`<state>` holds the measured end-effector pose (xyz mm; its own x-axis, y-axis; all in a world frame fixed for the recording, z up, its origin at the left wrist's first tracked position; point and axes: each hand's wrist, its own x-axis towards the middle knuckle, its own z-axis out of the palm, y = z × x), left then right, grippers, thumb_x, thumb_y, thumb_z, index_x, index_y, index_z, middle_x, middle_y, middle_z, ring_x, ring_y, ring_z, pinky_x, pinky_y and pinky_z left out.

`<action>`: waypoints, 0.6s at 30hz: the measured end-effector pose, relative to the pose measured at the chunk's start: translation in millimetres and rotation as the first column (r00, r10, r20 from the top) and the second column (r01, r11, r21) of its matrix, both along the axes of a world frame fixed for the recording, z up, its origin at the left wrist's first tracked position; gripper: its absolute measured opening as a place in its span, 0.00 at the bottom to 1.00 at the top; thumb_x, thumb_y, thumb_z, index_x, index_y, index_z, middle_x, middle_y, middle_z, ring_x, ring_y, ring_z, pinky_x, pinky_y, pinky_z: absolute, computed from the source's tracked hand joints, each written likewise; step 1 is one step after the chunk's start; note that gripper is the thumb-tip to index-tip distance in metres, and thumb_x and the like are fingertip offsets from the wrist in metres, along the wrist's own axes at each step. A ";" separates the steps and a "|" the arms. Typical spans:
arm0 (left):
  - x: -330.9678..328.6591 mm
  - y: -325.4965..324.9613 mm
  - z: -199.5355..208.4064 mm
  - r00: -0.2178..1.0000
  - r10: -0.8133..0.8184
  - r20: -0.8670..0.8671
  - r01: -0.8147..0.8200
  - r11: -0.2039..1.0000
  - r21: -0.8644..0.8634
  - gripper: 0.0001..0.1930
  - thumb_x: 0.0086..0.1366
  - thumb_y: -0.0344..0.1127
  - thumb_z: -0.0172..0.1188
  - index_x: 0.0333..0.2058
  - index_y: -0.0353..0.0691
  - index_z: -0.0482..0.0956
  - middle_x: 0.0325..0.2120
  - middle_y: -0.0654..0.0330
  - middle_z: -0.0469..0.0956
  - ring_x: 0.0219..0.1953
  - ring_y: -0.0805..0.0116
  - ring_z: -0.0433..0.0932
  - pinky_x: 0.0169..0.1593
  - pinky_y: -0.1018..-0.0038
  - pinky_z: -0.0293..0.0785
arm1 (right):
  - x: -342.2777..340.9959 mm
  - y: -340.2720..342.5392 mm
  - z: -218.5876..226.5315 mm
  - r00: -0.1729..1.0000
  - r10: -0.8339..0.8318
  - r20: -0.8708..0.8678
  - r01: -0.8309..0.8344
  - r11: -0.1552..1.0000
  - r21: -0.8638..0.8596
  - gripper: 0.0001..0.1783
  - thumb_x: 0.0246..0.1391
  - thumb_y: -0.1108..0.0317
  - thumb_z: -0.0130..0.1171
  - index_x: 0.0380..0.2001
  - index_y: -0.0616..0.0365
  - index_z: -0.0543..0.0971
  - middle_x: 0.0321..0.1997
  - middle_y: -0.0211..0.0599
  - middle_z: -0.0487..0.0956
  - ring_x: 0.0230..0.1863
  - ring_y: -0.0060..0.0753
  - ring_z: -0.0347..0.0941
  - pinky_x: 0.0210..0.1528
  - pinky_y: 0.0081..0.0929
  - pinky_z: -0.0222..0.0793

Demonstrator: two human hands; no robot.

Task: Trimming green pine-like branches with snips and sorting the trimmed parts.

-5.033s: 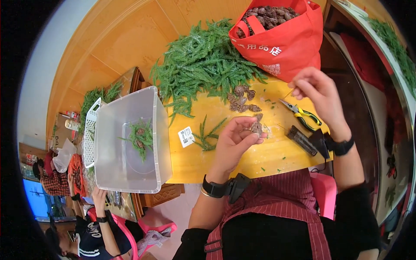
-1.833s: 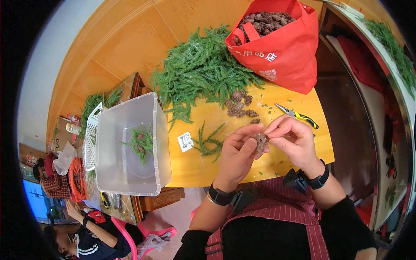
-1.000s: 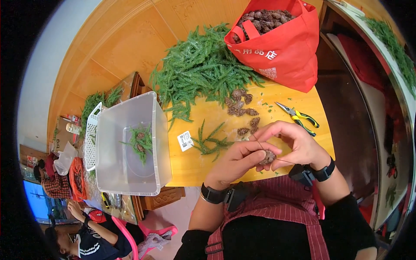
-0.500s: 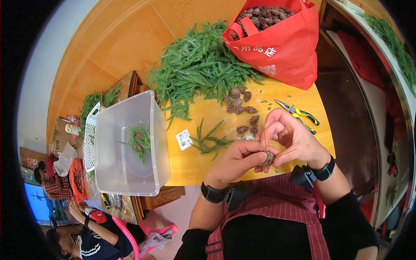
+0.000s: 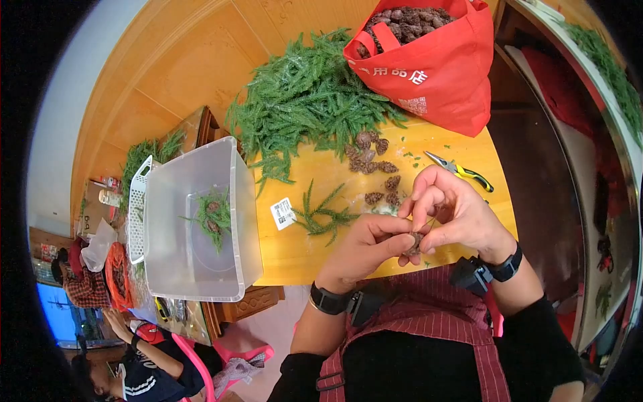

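Observation:
My left hand (image 5: 365,251) is closed around a small brown pine cone (image 5: 414,244) near the table's front edge. Just right of it, my right hand (image 5: 455,218) pinches a thin wire (image 5: 432,222) against the cone; the fingers hide most of the wire. Beyond both hands lie several loose pine cones (image 5: 386,167). A green artificial sprig (image 5: 321,214) rests left of my hands, beside a white label (image 5: 282,213). Yellow-and-black pliers (image 5: 462,171) lie to the right with their jaws pointing away to the left.
A heap of green sprigs (image 5: 301,100) covers the table's far side. Next to it stands a red bag (image 5: 435,84) full of pine cones. At left is a clear plastic bin (image 5: 194,275) with a sprig and cones inside. Another person (image 5: 154,365) sits at lower left.
The wire ends that stuck out above and right of the cone are now drawn in between my fingers. My right thumb has come closer to the cone; the left hand stays in place.

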<state>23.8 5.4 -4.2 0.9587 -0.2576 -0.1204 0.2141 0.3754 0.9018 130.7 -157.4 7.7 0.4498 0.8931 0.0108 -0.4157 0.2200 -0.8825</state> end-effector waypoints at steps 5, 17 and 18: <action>-2.2 -2.1 -2.2 0.993 0.106 0.058 -0.104 0.993 -0.048 0.14 0.60 0.31 0.54 0.41 0.28 0.76 0.29 0.56 0.79 0.27 0.74 0.75 0.28 0.83 0.68 | 0.0 1.7 -1.2 1.000 0.012 0.001 -0.012 0.998 0.068 0.33 0.29 0.84 0.68 0.43 0.60 0.66 0.33 0.37 0.77 0.44 0.28 0.72 0.46 0.23 0.66; -3.2 -4.9 4.1 0.993 0.114 0.030 -0.113 0.992 -0.050 0.11 0.60 0.32 0.55 0.38 0.30 0.76 0.30 0.54 0.79 0.27 0.74 0.76 0.29 0.83 0.69 | -0.5 -1.4 -0.5 0.997 0.000 0.072 -0.008 0.994 0.110 0.24 0.39 0.80 0.65 0.41 0.62 0.67 0.37 0.43 0.75 0.34 0.26 0.74 0.30 0.18 0.73; -3.3 -5.6 2.5 0.992 0.127 0.030 -0.124 0.990 -0.068 0.11 0.60 0.32 0.55 0.38 0.30 0.76 0.30 0.54 0.79 0.27 0.73 0.76 0.29 0.83 0.69 | -0.8 -1.0 -2.7 0.994 -0.030 0.106 0.017 0.992 0.126 0.24 0.39 0.79 0.65 0.40 0.61 0.67 0.36 0.43 0.75 0.34 0.26 0.73 0.31 0.18 0.73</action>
<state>20.5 -0.2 -1.7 0.9872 -0.1413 -0.0740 0.1313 0.4563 0.8801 130.0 -158.4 5.0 0.4610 0.8707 0.1713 -0.3130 0.3401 -0.8868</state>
